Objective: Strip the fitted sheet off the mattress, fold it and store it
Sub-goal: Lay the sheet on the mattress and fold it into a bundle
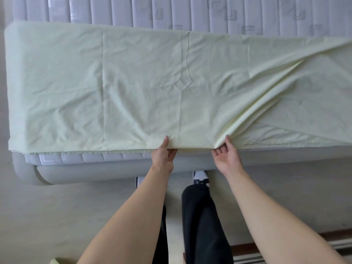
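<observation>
I am standing at the side of the bed and looking down at my two hands. The sheet is pale yellow-green and it is lying folded in a long band across the mattress. The white quilted top of the mattress is showing past the far edge of the sheet.

My left hand is pinching the near edge of the sheet. My thumb is lying on top of the cloth and my fingers are tucked under it. My right hand is holding the same edge, a little way to the right. Its thumb is on top and its fingers are curling under the cloth. The cloth is bunching up at my right hand, and long folds are running from there up toward the far right corner.

The near edge of the sheet is lying along the near side of the mattress. Under that is the grey bed frame. My dark trousers and my shoes are down on the floor.
</observation>
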